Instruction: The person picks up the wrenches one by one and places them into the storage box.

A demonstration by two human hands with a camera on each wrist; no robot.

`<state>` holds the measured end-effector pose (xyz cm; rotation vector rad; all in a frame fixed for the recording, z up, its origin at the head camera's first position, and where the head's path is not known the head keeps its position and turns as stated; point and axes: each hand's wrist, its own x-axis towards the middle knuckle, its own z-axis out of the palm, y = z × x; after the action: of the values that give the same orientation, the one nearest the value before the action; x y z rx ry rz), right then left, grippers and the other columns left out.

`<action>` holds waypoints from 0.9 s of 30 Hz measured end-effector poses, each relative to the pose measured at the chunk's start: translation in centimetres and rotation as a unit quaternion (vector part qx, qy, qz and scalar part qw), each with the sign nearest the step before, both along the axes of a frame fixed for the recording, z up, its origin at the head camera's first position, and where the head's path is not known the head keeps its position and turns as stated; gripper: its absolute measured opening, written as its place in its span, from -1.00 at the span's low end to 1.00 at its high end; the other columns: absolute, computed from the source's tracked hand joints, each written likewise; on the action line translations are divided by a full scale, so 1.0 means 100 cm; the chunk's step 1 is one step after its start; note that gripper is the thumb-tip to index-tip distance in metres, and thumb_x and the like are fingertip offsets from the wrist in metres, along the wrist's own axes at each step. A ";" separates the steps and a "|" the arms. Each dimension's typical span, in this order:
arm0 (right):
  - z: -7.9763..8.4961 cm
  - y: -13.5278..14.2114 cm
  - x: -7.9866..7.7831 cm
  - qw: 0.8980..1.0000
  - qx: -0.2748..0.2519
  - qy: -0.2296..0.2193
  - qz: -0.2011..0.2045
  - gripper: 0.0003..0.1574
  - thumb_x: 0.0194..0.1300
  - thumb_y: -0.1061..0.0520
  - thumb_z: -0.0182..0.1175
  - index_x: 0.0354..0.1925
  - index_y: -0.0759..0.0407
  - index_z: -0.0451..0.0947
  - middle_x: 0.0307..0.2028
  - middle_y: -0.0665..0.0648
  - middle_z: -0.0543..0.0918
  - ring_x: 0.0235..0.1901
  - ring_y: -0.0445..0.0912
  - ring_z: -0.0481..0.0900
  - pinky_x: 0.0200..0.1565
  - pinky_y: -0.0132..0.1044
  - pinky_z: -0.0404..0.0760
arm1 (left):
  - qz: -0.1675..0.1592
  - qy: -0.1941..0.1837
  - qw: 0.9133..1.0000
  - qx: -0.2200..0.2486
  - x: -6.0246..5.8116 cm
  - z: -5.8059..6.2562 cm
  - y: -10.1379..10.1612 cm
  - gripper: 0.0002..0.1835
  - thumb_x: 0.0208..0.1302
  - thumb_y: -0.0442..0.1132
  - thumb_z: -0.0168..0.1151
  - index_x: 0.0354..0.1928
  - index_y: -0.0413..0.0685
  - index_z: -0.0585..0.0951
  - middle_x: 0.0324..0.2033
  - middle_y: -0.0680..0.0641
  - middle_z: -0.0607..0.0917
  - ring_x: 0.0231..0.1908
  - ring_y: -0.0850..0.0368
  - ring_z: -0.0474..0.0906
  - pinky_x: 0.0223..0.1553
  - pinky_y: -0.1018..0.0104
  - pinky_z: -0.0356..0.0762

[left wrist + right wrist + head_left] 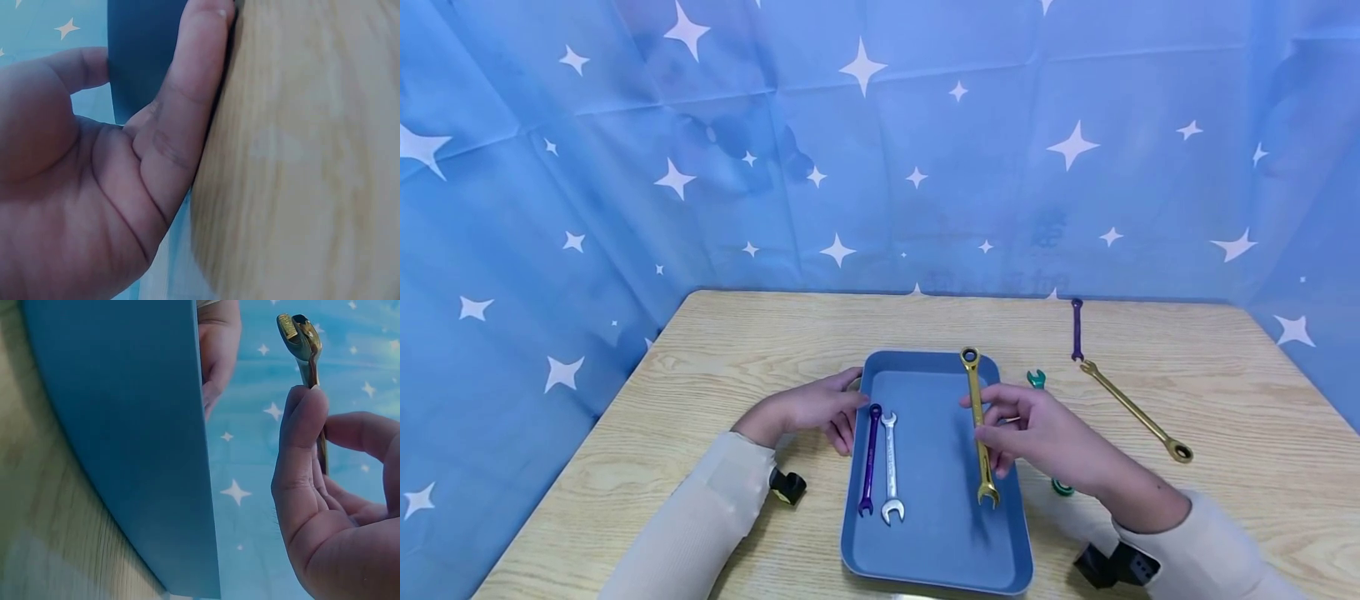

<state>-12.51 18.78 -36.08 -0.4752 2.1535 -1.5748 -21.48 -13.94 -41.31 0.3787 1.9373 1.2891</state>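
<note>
A gold combination wrench point(976, 400) is pinched between the thumb and fingers of my right hand point(1045, 429), above the right side of a blue tray point(936, 533). Its ring end points away, its open end toward me. In the right wrist view, the wrench's open end point(300, 337) sticks out past the fingertips. My left hand point(816, 410) holds the tray's left edge, thumb at the rim and fingers against the outer wall point(140, 56). Inside the tray, a purple wrench point(870, 458) and a silver wrench point(891, 467) lie side by side along the left.
Right of the tray, a green wrench point(1037, 379) lies partly hidden by my right hand. Farther right on the wooden table point(760, 333) are another gold wrench point(1135, 408) and a purple wrench point(1077, 329). A blue star-patterned cloth point(880, 183) hangs behind.
</note>
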 end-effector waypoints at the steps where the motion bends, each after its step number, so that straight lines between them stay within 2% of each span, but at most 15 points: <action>1: 0.000 0.000 0.001 1.000 0.000 -0.001 0.000 -0.29 0.44 0.12 0.21 0.38 0.41 0.24 -0.29 0.30 0.67 -0.48 0.05 0.69 -0.33 -0.06 0.77 | -0.001 0.000 1.000 0.001 0.000 0.000 0.000 -0.31 0.54 -0.09 -0.06 0.59 0.29 -0.06 -0.47 -0.22 0.69 -0.51 0.00 0.70 -0.35 0.06 0.79; 8: 0.000 -0.006 0.004 1.000 0.003 -0.007 0.008 -0.36 0.43 0.13 0.21 0.35 0.37 0.33 -0.30 0.28 0.67 -0.49 0.05 0.69 -0.35 -0.03 0.77 | -0.005 0.001 1.000 0.004 0.001 0.002 0.001 -0.31 0.55 -0.11 -0.08 0.59 0.29 -0.08 -0.46 -0.24 0.70 -0.50 -0.01 0.71 -0.35 0.04 0.79; 16: 0.000 -0.009 0.008 1.000 0.003 -0.012 0.024 -0.32 0.44 0.11 0.21 0.38 0.39 0.29 -0.29 0.24 0.65 -0.49 0.01 0.68 -0.33 -0.07 0.77 | -0.002 0.011 1.000 0.000 0.003 0.005 0.005 -0.32 0.57 -0.14 -0.13 0.59 0.24 -0.11 -0.44 -0.28 0.73 -0.51 -0.02 0.72 -0.38 0.05 0.79; 24: -0.001 -0.012 0.010 1.000 0.001 -0.012 0.025 -0.31 0.43 0.13 0.22 0.39 0.39 0.29 -0.28 0.24 0.64 -0.50 -0.01 0.68 -0.35 -0.09 0.77 | 0.014 0.008 1.000 -0.007 0.004 0.003 0.007 -0.31 0.58 -0.14 -0.13 0.60 0.20 -0.16 -0.43 -0.30 0.72 -0.50 -0.04 0.72 -0.36 0.04 0.79; 27: -0.003 -0.012 0.010 1.000 0.005 -0.019 0.022 -0.26 0.43 0.12 0.22 0.42 0.40 0.24 -0.25 0.24 0.64 -0.50 0.00 0.68 -0.33 -0.09 0.77 | 0.018 0.004 1.000 -0.007 0.003 0.003 0.008 -0.30 0.58 -0.15 -0.12 0.60 0.20 -0.16 -0.44 -0.30 0.72 -0.50 -0.04 0.72 -0.36 0.04 0.79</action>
<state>-11.50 17.60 -36.35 -0.4818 2.1082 -1.5372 -21.13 -13.19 -40.98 0.3435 1.9662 1.2981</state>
